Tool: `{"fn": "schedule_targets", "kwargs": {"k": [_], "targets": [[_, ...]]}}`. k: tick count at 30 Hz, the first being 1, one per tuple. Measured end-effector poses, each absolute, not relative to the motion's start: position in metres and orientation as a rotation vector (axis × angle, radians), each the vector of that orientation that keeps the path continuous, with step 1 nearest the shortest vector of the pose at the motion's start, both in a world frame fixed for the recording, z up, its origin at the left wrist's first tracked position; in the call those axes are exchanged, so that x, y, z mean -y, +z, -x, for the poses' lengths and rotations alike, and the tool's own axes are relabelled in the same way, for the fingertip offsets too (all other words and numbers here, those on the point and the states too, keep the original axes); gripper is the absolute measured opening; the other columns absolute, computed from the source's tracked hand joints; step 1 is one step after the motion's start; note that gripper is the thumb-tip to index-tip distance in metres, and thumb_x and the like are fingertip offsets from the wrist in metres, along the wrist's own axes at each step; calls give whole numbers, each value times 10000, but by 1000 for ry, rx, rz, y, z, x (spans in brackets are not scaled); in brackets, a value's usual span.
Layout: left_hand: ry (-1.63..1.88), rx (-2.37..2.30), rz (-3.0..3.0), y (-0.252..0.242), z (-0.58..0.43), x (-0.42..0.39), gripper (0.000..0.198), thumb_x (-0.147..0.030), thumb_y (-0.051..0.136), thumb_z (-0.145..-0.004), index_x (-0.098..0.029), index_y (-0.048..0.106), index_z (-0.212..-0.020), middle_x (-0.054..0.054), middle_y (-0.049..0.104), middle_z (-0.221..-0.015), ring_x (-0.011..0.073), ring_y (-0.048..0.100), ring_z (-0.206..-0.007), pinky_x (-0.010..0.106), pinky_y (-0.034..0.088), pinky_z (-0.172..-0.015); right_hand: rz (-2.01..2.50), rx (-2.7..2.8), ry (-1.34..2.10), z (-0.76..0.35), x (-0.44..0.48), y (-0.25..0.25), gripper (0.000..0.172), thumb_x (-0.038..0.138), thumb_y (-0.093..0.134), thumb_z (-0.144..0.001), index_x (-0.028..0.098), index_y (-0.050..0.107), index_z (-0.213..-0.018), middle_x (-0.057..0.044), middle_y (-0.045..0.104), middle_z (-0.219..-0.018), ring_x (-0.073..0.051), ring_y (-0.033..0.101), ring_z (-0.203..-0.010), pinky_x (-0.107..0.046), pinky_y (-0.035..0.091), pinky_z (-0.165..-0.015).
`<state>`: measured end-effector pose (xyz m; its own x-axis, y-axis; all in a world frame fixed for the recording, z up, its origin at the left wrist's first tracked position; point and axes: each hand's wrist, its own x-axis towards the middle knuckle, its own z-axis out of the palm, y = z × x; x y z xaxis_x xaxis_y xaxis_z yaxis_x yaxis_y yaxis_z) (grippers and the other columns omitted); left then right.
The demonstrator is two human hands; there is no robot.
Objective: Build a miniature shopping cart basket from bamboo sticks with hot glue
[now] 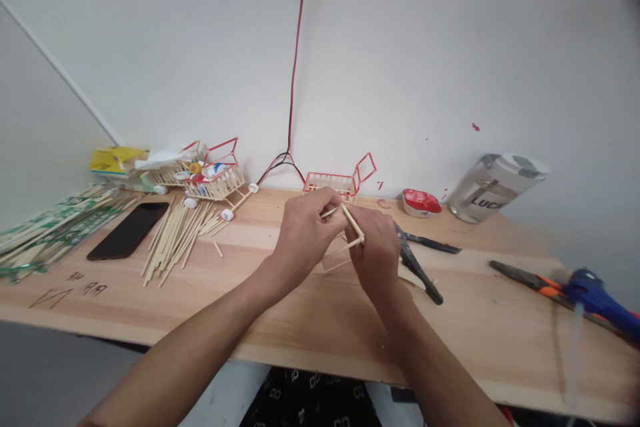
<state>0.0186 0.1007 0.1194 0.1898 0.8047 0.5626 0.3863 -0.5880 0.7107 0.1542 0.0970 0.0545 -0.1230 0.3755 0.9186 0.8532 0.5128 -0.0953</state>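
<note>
The left hand (306, 228) and right hand (377, 243) pinch a slender wooden-stick frame (353, 224) between bent, nearly closed fingers, above the grained wooden bench (460, 327). Loose, straight sticks (175, 237) lie beside a flat black phone (129, 231).

A black phone (129, 231) is laid flat on the wooden counter (490, 347), with green-and-white packets (70, 213) spread to its left. A red and black cable (295, 67) is hung down the pale wall (400, 47). Near the wall, a small dish (421, 203) is stained with red, and a clear jar (493, 188) is marked with dark letters. Dark scribbles (94, 289) are drawn in front of the phone.
</note>
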Motion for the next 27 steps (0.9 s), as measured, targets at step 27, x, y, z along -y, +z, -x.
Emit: {"fn": "schedule_targets", "kwargs": {"k": [27], "targets": [[1335, -1093, -2460, 114, -6, -104, 124, -104, 549, -835, -128, 666, -803, 6, 633, -702, 113, 519, -645, 236, 378, -615, 1093, 1709, -607, -151, -98, 52, 210, 209, 497, -956, 155, 644, -1095, -79, 734, -969, -191, 642, -885, -314, 404, -781]]}}
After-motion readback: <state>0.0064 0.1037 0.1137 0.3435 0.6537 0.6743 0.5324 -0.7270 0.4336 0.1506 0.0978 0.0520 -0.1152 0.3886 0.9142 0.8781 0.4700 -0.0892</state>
